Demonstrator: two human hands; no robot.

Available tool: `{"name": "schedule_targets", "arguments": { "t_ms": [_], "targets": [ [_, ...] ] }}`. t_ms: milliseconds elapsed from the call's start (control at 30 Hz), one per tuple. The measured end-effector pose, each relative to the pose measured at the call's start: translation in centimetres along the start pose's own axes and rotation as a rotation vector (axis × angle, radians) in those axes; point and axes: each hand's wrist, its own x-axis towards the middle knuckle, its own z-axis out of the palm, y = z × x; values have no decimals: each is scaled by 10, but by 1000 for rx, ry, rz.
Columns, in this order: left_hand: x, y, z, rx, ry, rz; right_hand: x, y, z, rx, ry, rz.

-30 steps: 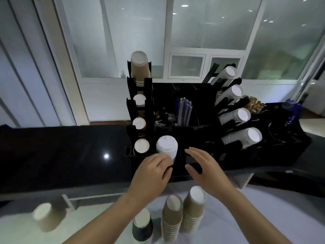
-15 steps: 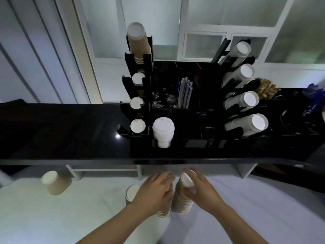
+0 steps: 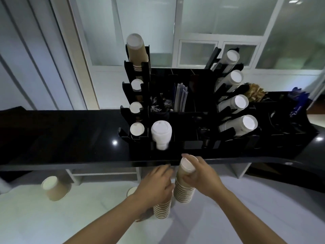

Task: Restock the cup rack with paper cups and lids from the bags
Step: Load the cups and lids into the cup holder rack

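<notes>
Head view: the right hand (image 3: 199, 176) curls round the upper part of a stack of brown paper cups (image 3: 184, 187), thumb and fingers wrapped near its closed white end. The left hand (image 3: 154, 186) covers the top of a second stack (image 3: 162, 209) just beside it, at about 8 o'clock from the first; its fingers look curled over the cups, so it grips them. Both stacks stand upside down on the white table (image 3: 44, 222), long axes near upright, rims down, the right one leaning slightly toward 11 o'clock. At 12 o'clock, on the black counter (image 3: 61, 138), stands the cup rack (image 3: 190, 120).

Nested paper cups are light but crush easily and can slide apart, so a gentle grip round the middle of the stack, with support under the rims, seems wisest.
</notes>
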Motion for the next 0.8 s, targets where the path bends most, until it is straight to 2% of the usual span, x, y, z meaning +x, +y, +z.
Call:
{"name": "schedule_targets", "arguments": {
  "t_ms": [333,533,800],
  "targets": [
    [15,19,-80,-252,363,111,-3,-105,-112,-215,190,-230],
    [20,25,-156,-225,583,179,0,-164,-165,-212,307,-374],
    [25,-2,-238,-72,731,219,24,-229,-195,-183,424,-518]
  ]
}}
